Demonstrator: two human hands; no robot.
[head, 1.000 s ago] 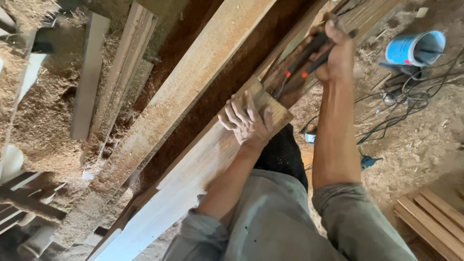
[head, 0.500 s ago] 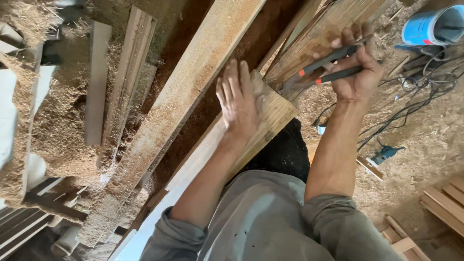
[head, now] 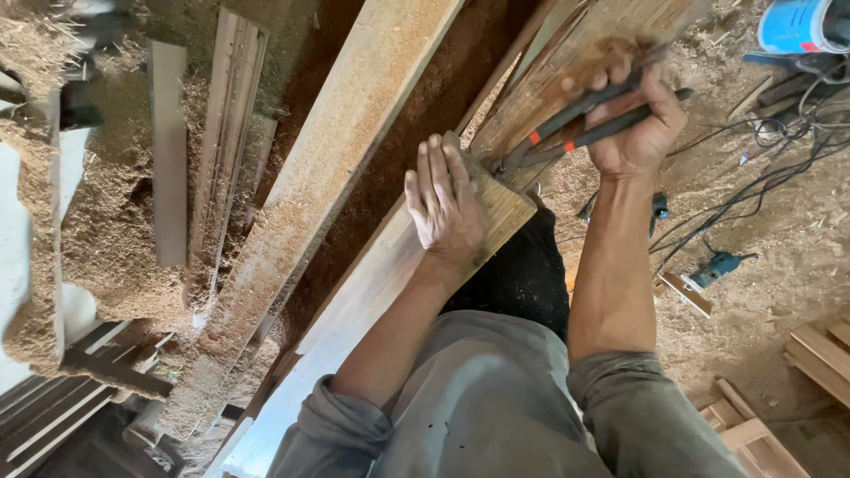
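One view, head camera. Left hand (head: 447, 205) is laid flat, fingers together, on the end of a plank (head: 354, 301). Right hand (head: 639, 124) is clenched around the handles of pincers (head: 567, 133), whose head is set at the plank's end corner. Sawdust (head: 106, 230) is heaped at left.

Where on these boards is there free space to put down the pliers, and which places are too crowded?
Free: the long sawdust-dusted plank, open along its length above the left hand. The pale board under that hand is bare below the wrist. Crowded: the corner where the pliers in the right hand meet the board end, and the floor right of it, with cables and a blue tool.
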